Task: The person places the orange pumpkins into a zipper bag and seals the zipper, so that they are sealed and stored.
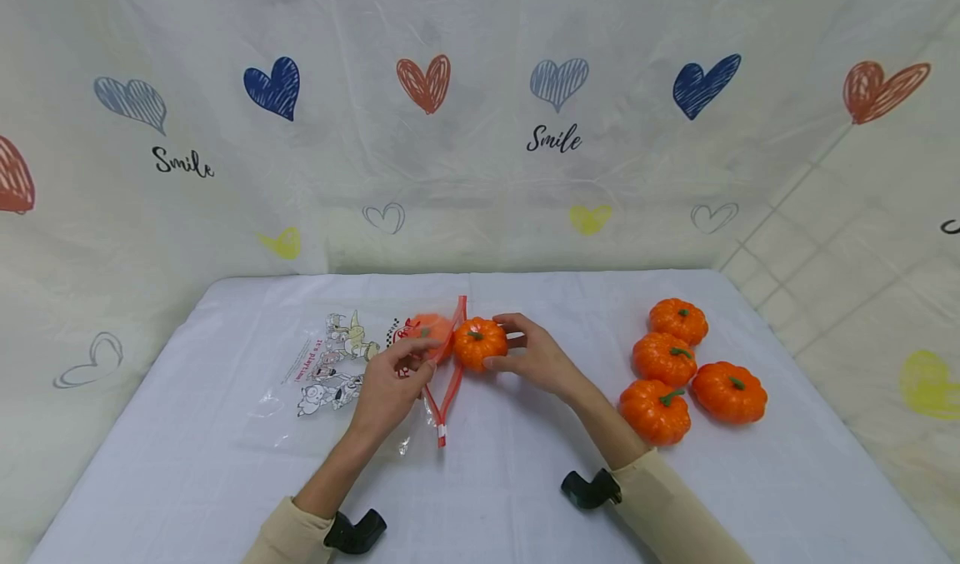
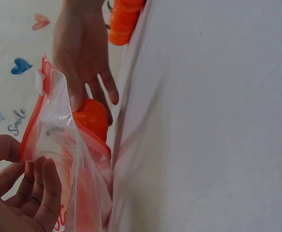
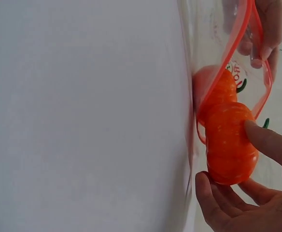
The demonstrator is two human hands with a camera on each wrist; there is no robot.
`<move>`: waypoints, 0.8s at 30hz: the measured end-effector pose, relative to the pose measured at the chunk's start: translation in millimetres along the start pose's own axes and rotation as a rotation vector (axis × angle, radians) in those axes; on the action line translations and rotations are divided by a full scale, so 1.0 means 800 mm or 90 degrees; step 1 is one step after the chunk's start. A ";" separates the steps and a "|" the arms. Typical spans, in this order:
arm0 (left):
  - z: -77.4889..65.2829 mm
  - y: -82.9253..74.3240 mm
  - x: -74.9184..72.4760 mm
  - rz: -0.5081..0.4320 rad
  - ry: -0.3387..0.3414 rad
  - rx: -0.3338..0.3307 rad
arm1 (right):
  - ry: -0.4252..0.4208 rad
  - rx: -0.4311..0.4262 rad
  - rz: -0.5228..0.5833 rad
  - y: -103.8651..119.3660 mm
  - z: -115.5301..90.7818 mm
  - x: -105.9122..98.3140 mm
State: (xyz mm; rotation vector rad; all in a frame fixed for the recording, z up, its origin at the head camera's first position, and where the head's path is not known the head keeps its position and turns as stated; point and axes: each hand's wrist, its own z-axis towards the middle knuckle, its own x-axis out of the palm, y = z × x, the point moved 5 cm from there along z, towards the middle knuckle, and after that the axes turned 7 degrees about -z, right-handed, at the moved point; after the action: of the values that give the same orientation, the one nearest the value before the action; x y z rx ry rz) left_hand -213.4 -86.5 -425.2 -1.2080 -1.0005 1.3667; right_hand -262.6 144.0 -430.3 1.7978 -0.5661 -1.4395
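A clear zip bag (image 1: 281, 418) with cartoon print and a red zip edge lies on the table, its mouth facing right. My left hand (image 1: 393, 381) pinches the upper lip of that mouth and lifts it, as the left wrist view (image 2: 27, 188) also shows. Inside the bag, near the opening, sits one orange toy pumpkin (image 1: 427, 328). A second toy pumpkin (image 1: 480, 344) is at the bag's mouth, gripped between the thumb and fingers of my right hand (image 1: 536, 354). In the right wrist view this pumpkin (image 3: 230, 150) touches or overlaps the one in the bag.
Several more orange toy pumpkins (image 1: 663, 360) with green stems stand grouped at the table's right side. A white cloth covers the table (image 1: 510, 481). Behind it hangs a pale curtain (image 1: 480, 172) printed with hearts. Dark wrist-worn devices (image 1: 591, 489) sit by both sleeves.
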 end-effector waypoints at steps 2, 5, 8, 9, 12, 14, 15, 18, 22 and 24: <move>0.000 0.000 0.000 0.004 0.003 -0.002 | 0.001 0.005 -0.001 0.001 0.001 0.002; 0.000 0.001 0.000 0.011 0.005 0.000 | 0.001 0.011 0.000 0.002 0.002 0.005; 0.000 0.002 0.001 0.015 0.005 -0.002 | 0.000 0.012 -0.003 0.003 0.004 0.007; 0.000 0.002 0.001 0.017 0.004 -0.002 | 0.000 0.011 -0.004 0.003 0.004 0.008; 0.001 0.002 0.001 0.022 0.004 -0.004 | -0.001 0.010 -0.011 0.003 0.006 0.011; 0.001 0.001 0.001 0.025 0.005 -0.004 | -0.002 0.014 -0.014 0.004 0.006 0.012; 0.001 0.001 0.001 0.026 0.005 -0.004 | -0.003 0.016 -0.016 0.005 0.006 0.012; 0.001 0.001 0.001 0.022 0.008 -0.005 | -0.005 0.022 -0.019 0.007 0.005 0.013; 0.001 0.002 0.001 0.017 0.012 -0.006 | -0.008 0.027 -0.022 0.007 0.005 0.014; 0.001 0.002 0.001 0.015 0.014 -0.007 | -0.009 0.032 -0.022 0.007 0.005 0.015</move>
State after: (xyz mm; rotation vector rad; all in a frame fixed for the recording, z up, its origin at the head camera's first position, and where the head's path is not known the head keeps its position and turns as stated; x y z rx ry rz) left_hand -214.2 -85.6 -426.8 -1.2442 -0.9830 1.3646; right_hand -262.6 130.4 -433.8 1.8458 -0.5853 -1.4740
